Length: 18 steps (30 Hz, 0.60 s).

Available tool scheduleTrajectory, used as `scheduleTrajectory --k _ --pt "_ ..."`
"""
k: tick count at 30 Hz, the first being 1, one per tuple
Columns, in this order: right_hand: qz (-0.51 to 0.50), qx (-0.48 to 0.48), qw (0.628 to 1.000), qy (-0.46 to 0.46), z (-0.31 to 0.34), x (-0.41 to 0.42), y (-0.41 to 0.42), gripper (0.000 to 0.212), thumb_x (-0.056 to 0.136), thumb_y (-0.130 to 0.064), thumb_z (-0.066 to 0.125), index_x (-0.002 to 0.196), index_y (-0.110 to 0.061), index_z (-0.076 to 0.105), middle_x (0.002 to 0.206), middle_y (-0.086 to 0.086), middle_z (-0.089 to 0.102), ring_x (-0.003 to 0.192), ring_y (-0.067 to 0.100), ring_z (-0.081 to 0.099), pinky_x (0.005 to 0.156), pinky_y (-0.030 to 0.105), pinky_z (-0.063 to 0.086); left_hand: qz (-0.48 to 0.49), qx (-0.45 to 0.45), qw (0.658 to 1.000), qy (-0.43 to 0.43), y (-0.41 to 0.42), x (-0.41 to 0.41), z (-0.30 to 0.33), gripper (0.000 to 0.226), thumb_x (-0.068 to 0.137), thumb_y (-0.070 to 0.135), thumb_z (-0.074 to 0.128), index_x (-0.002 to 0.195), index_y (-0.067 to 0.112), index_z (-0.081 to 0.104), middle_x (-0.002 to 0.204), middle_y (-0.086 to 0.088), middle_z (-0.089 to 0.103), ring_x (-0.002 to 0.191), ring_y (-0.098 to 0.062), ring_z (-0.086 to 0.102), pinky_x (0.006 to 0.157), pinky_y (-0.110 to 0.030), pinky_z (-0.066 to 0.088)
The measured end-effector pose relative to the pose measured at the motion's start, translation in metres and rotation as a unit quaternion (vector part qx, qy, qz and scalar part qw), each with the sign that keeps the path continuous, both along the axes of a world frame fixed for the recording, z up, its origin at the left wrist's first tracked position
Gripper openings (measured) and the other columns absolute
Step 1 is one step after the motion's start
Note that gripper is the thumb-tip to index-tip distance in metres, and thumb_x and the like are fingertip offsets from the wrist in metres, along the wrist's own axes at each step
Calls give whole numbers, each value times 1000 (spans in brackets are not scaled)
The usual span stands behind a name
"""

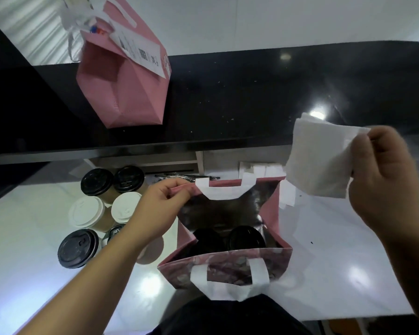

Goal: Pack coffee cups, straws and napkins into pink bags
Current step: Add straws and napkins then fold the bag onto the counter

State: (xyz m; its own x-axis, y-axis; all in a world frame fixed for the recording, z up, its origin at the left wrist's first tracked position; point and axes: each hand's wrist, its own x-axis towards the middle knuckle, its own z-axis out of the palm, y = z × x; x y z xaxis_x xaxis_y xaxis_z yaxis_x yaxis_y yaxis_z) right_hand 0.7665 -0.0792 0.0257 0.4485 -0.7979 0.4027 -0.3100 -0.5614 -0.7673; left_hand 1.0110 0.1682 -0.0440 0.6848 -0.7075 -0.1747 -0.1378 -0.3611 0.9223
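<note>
An open pink bag (273,213) with white handles and a silver lining stands on the white counter in front of me. Two black-lidded coffee cups (246,238) sit inside it. My left hand (165,201) pinches the bag's far left rim and holds it open. My right hand (387,182) holds a stack of white napkins (322,155) in the air, above and to the right of the bag. Several more cups (87,211), some with black lids and some with white, stand left of the bag. Dark straws (179,176) lie behind the bag.
A second pink bag (124,88) with a receipt attached stands on the raised black counter (252,100) at the back left. A box of white napkins (259,169) sits behind the open bag. The white counter (336,262) extends to the right.
</note>
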Motion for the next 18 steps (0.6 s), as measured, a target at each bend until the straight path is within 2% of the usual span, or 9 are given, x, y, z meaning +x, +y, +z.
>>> scheduleTrajectory --k 1,4,6,9,11,15,16,18 --pt "26 -22 999 4 13 0 8 12 107 -40 41 103 -34 50 90 -23 53 85 -1 57 61 30 52 2 0 1000 -6 -1 1 -1 21 89 47 61 94 38 80 87 12 79 79 0 72 61 -12 49" --pt "119 -49 991 43 42 10 32 12 102 -47 40 101 -40 49 95 -33 56 86 -8 58 53 12 46 8 14 1000 -21 -4 7 -3 16 97 39 64 93 42 79 87 15 79 82 1 72 68 -20 51" --pt "186 -50 977 87 49 22 47 13 98 -51 37 99 -44 47 96 -33 58 85 -10 57 51 11 46 12 23 999 -21 -7 10 -4 15 98 41 65 93 42 79 88 16 78 83 2 71 70 -24 53" --pt "278 -52 938 201 39 44 62 14 99 -53 34 101 -43 44 88 -17 60 80 2 59 56 18 47 22 15 1000 5 -12 12 -3 16 88 47 69 91 36 81 88 10 79 86 -9 75 78 -41 63" --pt "325 -59 890 314 23 60 70 14 103 -49 35 108 -42 47 93 -12 63 79 9 61 64 28 54 33 16 999 32 -15 11 0 22 81 49 68 88 33 82 87 6 80 91 -21 75 86 -52 64" --pt "350 -135 781 499 -18 86 81 17 109 -28 49 125 -30 53 114 0 69 92 18 68 84 32 61 41 33 999 12 -19 12 2 37 68 64 64 87 37 81 84 12 78 91 -20 73 86 -51 62" --pt "338 -155 769 520 -24 92 82 24 107 -24 53 130 -27 52 122 2 68 98 22 69 89 34 61 35 33 999 9 -20 12 0 36 69 64 66 88 37 81 84 12 78 91 -21 74 85 -50 62" --pt "309 -158 776 527 -24 101 81 34 106 -27 53 139 -23 48 133 5 65 111 27 67 97 39 56 28 29 999 22 -20 12 -1 37 72 67 73 89 35 81 85 8 79 93 -24 75 86 -51 62"
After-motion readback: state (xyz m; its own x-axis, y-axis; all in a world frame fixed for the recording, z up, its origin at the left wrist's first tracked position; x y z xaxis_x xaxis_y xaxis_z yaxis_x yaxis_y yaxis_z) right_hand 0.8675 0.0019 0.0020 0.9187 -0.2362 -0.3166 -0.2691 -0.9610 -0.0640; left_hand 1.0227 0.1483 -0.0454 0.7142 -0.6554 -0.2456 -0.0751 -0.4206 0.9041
